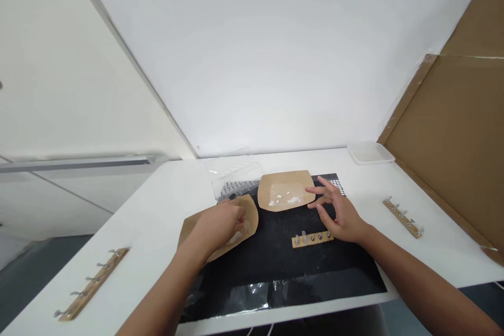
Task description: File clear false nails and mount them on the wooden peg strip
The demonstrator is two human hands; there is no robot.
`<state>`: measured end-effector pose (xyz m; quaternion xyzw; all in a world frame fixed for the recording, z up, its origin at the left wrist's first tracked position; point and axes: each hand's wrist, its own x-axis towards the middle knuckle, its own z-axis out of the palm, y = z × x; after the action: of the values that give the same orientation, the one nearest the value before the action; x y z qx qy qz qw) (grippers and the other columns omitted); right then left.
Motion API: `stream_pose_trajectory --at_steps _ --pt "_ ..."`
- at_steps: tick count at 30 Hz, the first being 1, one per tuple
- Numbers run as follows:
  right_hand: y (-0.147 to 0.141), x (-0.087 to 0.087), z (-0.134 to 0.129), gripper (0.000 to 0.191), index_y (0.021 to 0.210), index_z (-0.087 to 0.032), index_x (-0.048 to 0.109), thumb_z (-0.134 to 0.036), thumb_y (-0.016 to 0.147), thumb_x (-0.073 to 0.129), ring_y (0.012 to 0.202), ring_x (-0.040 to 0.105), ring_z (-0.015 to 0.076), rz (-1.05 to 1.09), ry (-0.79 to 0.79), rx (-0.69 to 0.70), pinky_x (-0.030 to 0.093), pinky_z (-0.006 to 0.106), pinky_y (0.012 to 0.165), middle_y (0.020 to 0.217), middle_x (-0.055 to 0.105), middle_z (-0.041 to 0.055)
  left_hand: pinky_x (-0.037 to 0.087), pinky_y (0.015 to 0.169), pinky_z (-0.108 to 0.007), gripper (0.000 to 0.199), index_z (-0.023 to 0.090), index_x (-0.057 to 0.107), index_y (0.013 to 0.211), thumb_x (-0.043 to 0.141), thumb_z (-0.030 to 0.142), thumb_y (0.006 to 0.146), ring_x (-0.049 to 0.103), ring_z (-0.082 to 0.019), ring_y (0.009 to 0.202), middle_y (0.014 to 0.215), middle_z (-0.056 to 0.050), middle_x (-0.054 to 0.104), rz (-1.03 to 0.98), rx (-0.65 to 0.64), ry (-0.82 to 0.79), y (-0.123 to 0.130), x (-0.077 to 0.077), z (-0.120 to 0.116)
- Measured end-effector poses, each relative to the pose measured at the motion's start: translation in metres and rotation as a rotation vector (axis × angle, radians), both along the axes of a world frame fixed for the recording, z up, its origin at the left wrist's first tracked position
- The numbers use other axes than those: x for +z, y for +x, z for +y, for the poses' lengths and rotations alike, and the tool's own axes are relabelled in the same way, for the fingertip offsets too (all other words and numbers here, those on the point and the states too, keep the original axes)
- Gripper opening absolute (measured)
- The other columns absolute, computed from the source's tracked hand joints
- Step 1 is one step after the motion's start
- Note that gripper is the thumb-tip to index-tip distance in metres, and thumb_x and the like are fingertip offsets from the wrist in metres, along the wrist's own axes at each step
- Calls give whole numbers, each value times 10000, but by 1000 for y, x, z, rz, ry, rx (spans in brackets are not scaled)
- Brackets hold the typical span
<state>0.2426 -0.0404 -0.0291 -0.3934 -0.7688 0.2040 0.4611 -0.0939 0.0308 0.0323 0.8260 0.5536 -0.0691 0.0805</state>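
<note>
Tan kraft-paper trays; black mat with white dot grid; white table.

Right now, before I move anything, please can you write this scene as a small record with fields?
Left hand: curled over a kraft paper tray; cannot tell if it grips something
Right hand: open, fingers spread, above a black mat
Nearest right hand: wooden peg strip
Centre: second kraft paper tray with small white bits
Rest: white table, clear plastic bag, white plastic tray, two wooden hook racks, cardboard sheet
</note>
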Motion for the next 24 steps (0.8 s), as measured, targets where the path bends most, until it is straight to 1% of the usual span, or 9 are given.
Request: stream_pose_trajectory --at_steps 4,6,9,11,13,16,19,22,24 --pt "0 0 1 684 1644 -274 201 -209 1043 522 1023 790 236 -46 14 -9 598 494 1009 1455 634 173 458 708 -323 181 210 743 837 573 229 896 684 -269 918 970 -94 746 -29 -31 84 0 14 -1" --pt "-1 0 1 648 1619 -273 255 -193 1035 525 1021 788 231 -91 35 -15 582 508 1032 1428 657 159 474 717 -327 234 228 748 895 526 280 949 687 -255 897 963 -73 754 -117 -78 128 6 24 -3" --pt "-3 1 1 604 1576 -275 326 -170 1019 534 998 786 220 -149 55 -20 576 503 1031 1403 676 141 520 724 -324 278 229 756 874 552 393 966 691 -224 803 869 -49 759 -443 -171 158 24 35 -4" --pt "-5 2 1 576 1543 -273 375 -163 1006 551 994 781 219 -170 65 -27 570 497 1033 1386 686 130 552 701 -301 278 217 762 856 622 443 940 702 -200 750 816 -37 755 -678 -168 99 39 36 -4" --pt "-8 4 1 536 1497 -272 428 -156 993 568 982 775 213 -171 73 -38 565 487 1031 1354 700 116 550 579 -259 293 199 761 876 681 478 913 675 -153 606 782 -23 733 -870 -93 -8 55 30 -5" --pt "-11 4 1 468 1421 -270 498 -149 978 588 942 765 198 -138 53 -39 570 457 999 1272 723 90 511 408 -222 347 187 739 1055 731 489 885 575 -82 460 891 -18 710 -1116 8 -160 77 11 -10" --pt "-14 2 1 411 1371 -265 540 -164 978 599 900 758 186 -82 -25 -32 589 410 929 1228 724 78 542 375 -207 477 226 676 1290 746 458 879 656 -145 663 942 -26 660 -1289 -24 -265 92 -9 -17" --pt "-18 2 0 373 1340 -257 568 -175 977 603 888 757 183 -41 -97 -32 601 378 877 1218 719 78 571 384 -200 420 214 715 1241 724 458 899 681 -190 805 929 -43 640 -1310 -19 -306 96 -22 -19" --pt "-21 3 -1 358 1328 -254 579 -177 979 603 887 757 183 -32 -118 -30 603 380 884 1208 721 79 572 381 -201 370 198 745 1162 716 464 908 668 -163 726 926 -44 648 -1293 12 -293 94 -27 -18"
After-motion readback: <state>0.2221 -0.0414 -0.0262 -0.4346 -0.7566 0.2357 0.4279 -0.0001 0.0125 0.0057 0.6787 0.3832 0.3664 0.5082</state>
